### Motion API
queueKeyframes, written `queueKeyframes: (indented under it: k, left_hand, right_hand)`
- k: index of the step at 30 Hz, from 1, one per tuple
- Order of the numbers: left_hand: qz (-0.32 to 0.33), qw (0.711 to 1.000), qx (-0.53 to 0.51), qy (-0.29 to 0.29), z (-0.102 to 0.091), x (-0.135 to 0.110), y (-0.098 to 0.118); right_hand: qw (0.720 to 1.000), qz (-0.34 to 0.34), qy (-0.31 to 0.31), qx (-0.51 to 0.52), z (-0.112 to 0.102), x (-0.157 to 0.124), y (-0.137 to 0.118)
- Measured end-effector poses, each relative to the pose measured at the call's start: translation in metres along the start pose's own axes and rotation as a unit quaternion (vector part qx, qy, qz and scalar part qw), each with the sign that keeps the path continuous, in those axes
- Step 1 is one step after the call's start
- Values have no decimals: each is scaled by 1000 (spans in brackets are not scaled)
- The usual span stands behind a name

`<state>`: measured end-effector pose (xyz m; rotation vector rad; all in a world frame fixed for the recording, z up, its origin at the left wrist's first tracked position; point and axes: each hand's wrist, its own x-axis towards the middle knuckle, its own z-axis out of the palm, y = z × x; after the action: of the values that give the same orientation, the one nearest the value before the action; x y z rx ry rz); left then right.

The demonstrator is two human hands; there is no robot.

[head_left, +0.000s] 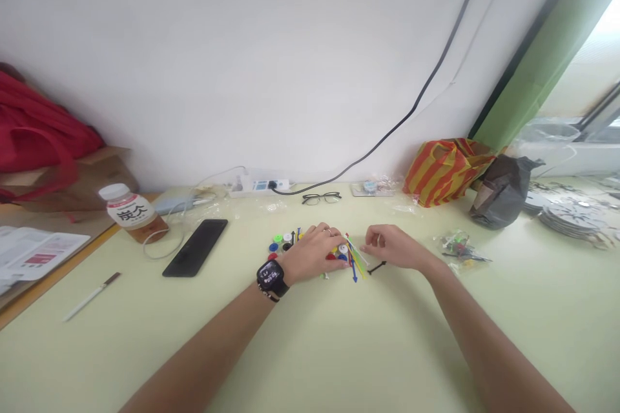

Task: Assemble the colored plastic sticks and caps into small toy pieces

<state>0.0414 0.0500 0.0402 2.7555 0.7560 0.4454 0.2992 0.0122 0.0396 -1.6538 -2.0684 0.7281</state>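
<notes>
Small coloured plastic discs (pixel 276 247) and thin plastic arrows (pixel 355 271) lie heaped together on the pale green table. My left hand (pixel 317 248), with a watch at the wrist, rests over this heap, its fingers stretched out and hiding part of it. Just right of the heap is my right hand (pixel 390 246). Its fingers are curled with the tips close to a white arrow; whatever they pinch is too small to make out. Below those fingertips lies a black arrow (pixel 376 268).
Left are a phone (pixel 196 248), a drink bottle (pixel 133 213) and a pen-like stick (pixel 92 297). Glasses (pixel 321 198) and a power strip (pixel 259 187) lie by the wall. Right are a plastic packet of parts (pixel 462 248), a striped bag (pixel 438 171), a grey bag (pixel 504 193) and stacked discs (pixel 576 216).
</notes>
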Motion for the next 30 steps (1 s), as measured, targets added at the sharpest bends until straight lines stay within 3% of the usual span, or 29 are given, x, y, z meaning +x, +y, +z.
queueKeyframes:
  k: [3, 7, 14, 18, 21, 25, 30]
  left_hand:
    - [-1, 1000, 2, -2, -1, 0, 0]
    - [1, 1000, 21, 16, 0, 1, 7]
    - [7, 994, 95, 48, 24, 1, 43]
    - [25, 993, 109, 36, 26, 1, 50]
    - [25, 993, 107, 35, 21, 3, 48]
    - [-8, 997, 64, 47, 11, 6, 37]
    - [-60, 994, 56, 65, -7, 7, 11]
  right_hand:
    - [996, 46, -72, -37, -21, -9, 16]
    - [988, 23, -153, -15, -34, -15, 31]
    - [984, 38, -172, 18, -40, -18, 40]
    - [984, 89, -142, 51, -45, -20, 51]
    - [981, 136, -97, 96, -38, -15, 50]
    - [973, 176, -46, 142, -13, -2, 31]
    - [964, 184, -73, 180, 14, 5, -5]
